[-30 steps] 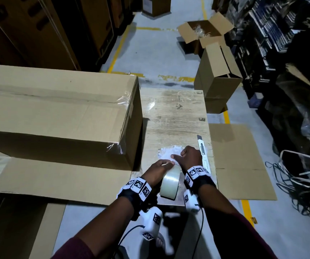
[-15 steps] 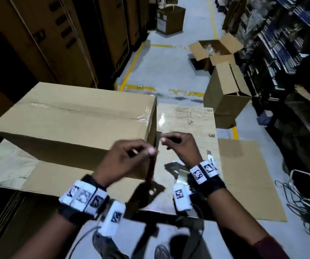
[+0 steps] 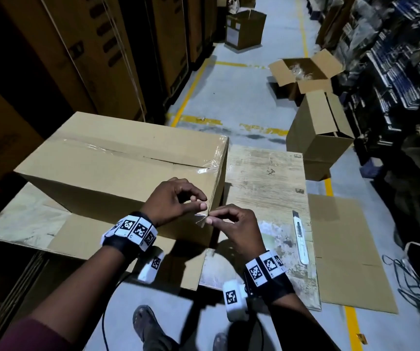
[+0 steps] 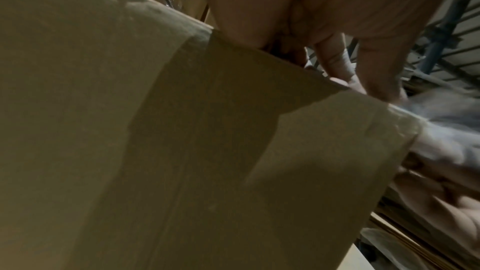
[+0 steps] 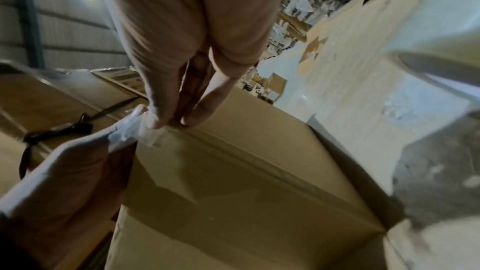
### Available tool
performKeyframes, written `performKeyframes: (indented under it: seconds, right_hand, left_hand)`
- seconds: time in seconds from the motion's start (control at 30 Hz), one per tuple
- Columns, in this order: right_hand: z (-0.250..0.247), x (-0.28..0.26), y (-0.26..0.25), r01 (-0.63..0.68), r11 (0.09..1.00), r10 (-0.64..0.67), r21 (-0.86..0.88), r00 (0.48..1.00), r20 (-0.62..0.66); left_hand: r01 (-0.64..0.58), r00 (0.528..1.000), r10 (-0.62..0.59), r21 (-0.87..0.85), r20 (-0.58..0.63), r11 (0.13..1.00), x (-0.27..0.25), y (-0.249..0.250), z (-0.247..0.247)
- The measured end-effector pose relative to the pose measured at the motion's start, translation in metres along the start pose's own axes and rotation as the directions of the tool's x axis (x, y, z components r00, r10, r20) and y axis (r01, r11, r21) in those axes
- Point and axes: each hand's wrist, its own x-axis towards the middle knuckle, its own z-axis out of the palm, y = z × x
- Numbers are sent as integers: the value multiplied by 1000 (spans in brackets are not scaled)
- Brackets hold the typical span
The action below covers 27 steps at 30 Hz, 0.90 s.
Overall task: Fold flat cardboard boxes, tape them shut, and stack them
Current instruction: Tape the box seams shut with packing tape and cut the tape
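Observation:
A large cardboard box [image 3: 117,168] stands on the wooden table [image 3: 264,173], with clear tape along its top seam. At the box's near right vertical edge both hands hold one short strip of clear tape [image 3: 200,220]. My left hand [image 3: 203,202] pinches it from the left and my right hand [image 3: 210,219] from the right. In the right wrist view the right hand's fingertips [image 5: 155,122] nip the crumpled tape [image 5: 130,132] against the box edge. The left wrist view shows the box side [image 4: 182,151] and curled fingers [image 4: 337,63]. A tape roll [image 5: 436,34] stands on the table.
A white utility knife [image 3: 300,239] lies on the table's right side. A flat cardboard sheet [image 3: 82,236] lies under the box, another on the floor [image 3: 343,249]. Open boxes [image 3: 317,133] stand beyond the table. Tall cartons [image 3: 102,46] line the left, shelves [image 3: 393,72] the right, and cables [image 3: 419,287] lie nearby.
A second ago both hands were on the tape roll at the table's near edge. They rose with a strip of tape between them and now hold it at the box's near right edge.

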Motion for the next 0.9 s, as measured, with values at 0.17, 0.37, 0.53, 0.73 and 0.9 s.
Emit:
performKeyframes:
  seconds: [0.17,0.37,0.53,0.73,0.9]
  right_hand:
    - [6,2,6,81,991,-86,-109,995,-48]
    - [12,7,17,139,945,-149,-297,989,-12]
    - [-22,45,4,25,833,99,-552,976,194]
    - [-29,124,-34,-49,878,-85,-476,963,-255]
    - [-1,173,-54,-268,850,271,-453,961,-61]
  left_hand:
    - [-59,998,57,71,34,996,1,-3,0]
    - [-92,995,97,350,2,932,-1,-2,10]
    - [-163,985,168,578,46,800,-6,-8,19]
    - [-155,985,169,543,26,825,-9,-2,16]
    - [-153,973,223,572,-54,806,-7,-2,23]
